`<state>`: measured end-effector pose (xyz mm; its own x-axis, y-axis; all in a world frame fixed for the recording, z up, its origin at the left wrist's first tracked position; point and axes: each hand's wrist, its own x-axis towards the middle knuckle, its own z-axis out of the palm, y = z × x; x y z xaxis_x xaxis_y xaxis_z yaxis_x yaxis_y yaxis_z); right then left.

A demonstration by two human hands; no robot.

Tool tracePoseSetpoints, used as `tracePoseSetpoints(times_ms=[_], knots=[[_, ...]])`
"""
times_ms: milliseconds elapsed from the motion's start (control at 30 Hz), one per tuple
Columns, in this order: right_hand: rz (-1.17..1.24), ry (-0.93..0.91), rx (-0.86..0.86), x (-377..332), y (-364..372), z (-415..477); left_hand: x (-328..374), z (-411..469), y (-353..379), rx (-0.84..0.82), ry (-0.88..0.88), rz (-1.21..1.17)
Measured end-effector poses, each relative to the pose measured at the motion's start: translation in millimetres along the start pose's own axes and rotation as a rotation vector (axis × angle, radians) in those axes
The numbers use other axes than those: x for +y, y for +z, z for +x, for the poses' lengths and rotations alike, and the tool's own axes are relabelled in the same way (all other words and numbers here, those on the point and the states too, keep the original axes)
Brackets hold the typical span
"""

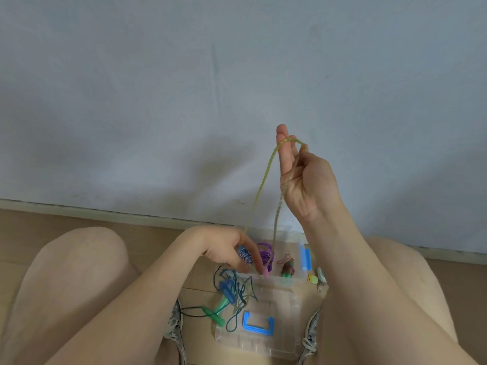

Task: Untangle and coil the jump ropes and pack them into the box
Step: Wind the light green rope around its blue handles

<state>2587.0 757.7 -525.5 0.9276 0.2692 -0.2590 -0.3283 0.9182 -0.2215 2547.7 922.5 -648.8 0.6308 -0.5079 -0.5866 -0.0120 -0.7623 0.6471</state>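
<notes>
Jump rope (261, 185), yellow-green, translucent, w/ a twisted texture, is held up against the wall (158, 101) by the R hand (305, 180). It is hooked over two straight fingers (283, 143) & pinched by a curled one. Two strands hang down: one is led to the L hand (226, 248), the other drops into the box (274, 281).

L hand is lowered at the box's left end, fingers pointed down towards a pink handle (266, 272); whether anything is gripped can't be told.

Box is clear plastic, rectangular, w/ a blue latch (305, 255), and is set on the wood floor (26, 233). Inside are seen a blue-&-white coil (245, 255), a purple coil (264, 252) & a reddish cord (286, 267) w/ a brown-&-green grip.

Clear lid (279, 306) w/ blue carry handle (257, 326) is laid flat just in front, betw. two shoes (175, 322). A dark teal tangle (232, 291) w/ green grips (218, 312) is spread over its left edge. A small yellow item (312, 279) lies by the box's right end, which is partly hidden by the R forearm.
</notes>
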Motion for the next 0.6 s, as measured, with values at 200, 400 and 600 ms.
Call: tracePoseSetpoints(times_ms=[200,400,600], knots=[[0.057,-0.024,0.027,-6.1,0.0,-0.2,-10.0,10.8,6.9,0.126,0.007,-0.031],[0.063,-0.091,0.057,-8.3,-5.8,5.0,-16.0,22.0,13.5,0.094,-0.064,-0.003],[-0.615,-0.308,0.375,-21.3,-22.3,9.4,-20.2,22.3,-4.3,0.448,-0.129,-0.340]])
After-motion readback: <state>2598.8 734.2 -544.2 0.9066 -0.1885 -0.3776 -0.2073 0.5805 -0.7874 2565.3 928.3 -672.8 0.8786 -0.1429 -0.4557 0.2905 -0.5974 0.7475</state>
